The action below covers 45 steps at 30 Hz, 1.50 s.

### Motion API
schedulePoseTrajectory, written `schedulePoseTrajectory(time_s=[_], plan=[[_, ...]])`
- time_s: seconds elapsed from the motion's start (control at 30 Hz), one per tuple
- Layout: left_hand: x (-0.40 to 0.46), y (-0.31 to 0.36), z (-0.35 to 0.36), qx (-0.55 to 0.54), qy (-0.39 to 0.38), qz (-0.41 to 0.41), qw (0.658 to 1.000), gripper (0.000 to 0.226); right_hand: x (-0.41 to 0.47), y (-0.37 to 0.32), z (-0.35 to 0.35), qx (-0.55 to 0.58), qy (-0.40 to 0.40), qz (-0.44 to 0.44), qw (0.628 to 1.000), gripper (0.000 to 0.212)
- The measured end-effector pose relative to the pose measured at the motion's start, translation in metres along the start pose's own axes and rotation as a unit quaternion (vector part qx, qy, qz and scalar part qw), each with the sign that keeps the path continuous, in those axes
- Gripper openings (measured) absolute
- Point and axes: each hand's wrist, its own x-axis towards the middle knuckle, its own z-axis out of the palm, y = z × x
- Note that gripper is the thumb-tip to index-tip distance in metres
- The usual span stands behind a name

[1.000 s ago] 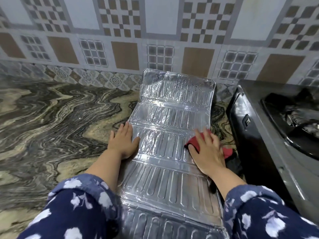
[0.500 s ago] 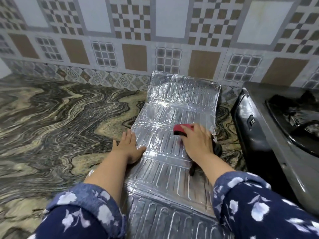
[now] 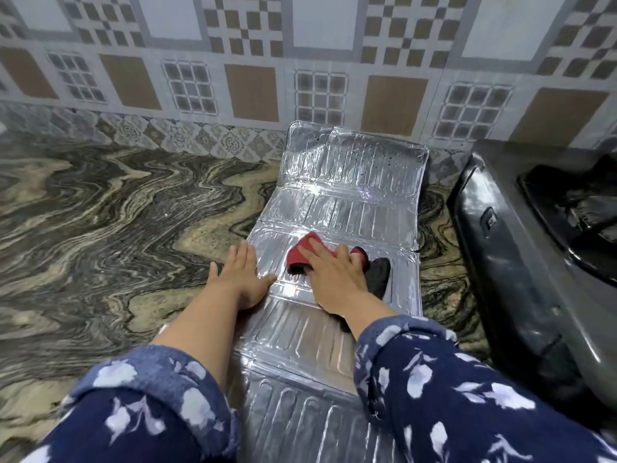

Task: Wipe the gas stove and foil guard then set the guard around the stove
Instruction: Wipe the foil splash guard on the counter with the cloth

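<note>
The silver foil guard [image 3: 344, 202] lies unfolded flat on the marble counter, its far panel leaning up against the tiled wall. My right hand [image 3: 330, 279] presses a red and black cloth [image 3: 305, 250] onto the guard's middle panel. My left hand [image 3: 238, 279] rests flat, fingers apart, on the guard's left edge and the counter, holding it down. The black gas stove [image 3: 521, 248] stands to the right of the guard, partly cut off by the frame edge.
The patterned marble counter [image 3: 117, 222] stretches out to the left. A tiled wall [image 3: 253, 78] runs along the back, right behind the guard and the stove. The stove's side stands close to the guard's right edge.
My right hand has slid the cloth from the guard's right edge toward the left and a little farther away. My left hand has stayed in place on the left edge.
</note>
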Motion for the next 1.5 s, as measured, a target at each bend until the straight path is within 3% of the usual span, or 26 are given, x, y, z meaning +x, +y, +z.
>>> schedulePoseTrajectory(time_s=[0.33,0.63,0.87,1.0,1.27,1.5], plan=[[-0.004,0.003,-0.003,-0.003,0.003,0.002,1.000,0.077,-0.068,0.071,-0.013,-0.039,0.016,0.176,0.984,0.053],[-0.006,0.001,0.001,0.004,0.042,0.009,0.999,0.078,-0.113,0.070,-0.024,-0.025,-0.013,0.259,0.965,0.055],[-0.022,-0.006,0.005,0.013,0.095,-0.001,0.995,0.060,-0.121,0.043,-0.029,0.076,-0.032,0.235,0.969,0.049],[-0.027,-0.019,0.012,0.022,0.096,0.001,0.995,0.070,-0.125,0.019,-0.026,0.094,-0.043,0.221,0.970,0.047],[-0.029,-0.008,0.006,0.008,0.099,0.033,0.994,0.061,-0.113,0.020,-0.050,0.085,0.015,0.210,0.974,0.055],[-0.014,0.029,-0.019,-0.027,0.106,0.054,0.993,0.072,-0.043,0.026,-0.079,0.073,0.060,0.143,0.985,0.052]])
